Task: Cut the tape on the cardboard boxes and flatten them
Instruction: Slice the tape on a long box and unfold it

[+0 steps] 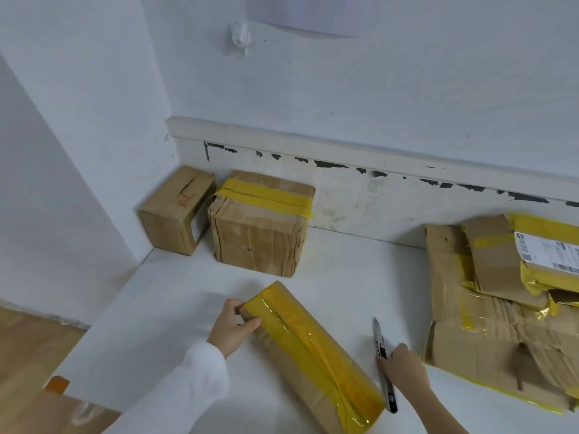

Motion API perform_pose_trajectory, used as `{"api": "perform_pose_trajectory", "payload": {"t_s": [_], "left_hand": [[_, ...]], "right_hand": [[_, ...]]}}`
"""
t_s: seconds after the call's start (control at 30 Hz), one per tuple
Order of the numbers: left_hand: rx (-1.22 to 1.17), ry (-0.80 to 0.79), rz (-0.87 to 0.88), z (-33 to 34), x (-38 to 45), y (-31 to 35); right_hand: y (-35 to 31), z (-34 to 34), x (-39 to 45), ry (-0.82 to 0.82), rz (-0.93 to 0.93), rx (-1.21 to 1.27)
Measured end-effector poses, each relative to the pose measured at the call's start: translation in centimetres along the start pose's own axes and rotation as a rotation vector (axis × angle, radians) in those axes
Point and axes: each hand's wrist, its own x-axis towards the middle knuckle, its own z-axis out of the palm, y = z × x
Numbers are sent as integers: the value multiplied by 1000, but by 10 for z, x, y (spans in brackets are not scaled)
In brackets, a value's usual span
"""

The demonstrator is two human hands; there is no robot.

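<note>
Fingers [249, 324] pinch the taped box [313, 355], whose near end is cut off.

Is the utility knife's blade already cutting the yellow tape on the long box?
No, the utility knife lies on the table beside the long box.

White walls [376, 89] meeting in a corner at left. Pale moulding strip [282, 137] along the back wall, with scuffed paint and black tape remnants [332, 165] just beneath. Sheet of paper [310, 14] pinned up high, lump of white putty [239, 36] beside it. White worktop [175, 296] pushed against the wall. Wooden floor [28, 349] at lower left. Even, soft light.
</note>
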Motion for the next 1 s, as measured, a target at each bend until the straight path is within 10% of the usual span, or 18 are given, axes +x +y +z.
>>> {"api": "perform_pose_trajectory", "payload": {"t_s": [0.43,0.63,1.0], "left_hand": [[32,-136,59,-7,19,-4],[84,-80,54,-10,31,1],[68,-83,10,-8,37,4]], "right_hand": [[-47,-49,-27,-42,-194,374],[-132,-59,-68,124,-576,-106],[-171,-35,-76,153,-702,-494]]}}
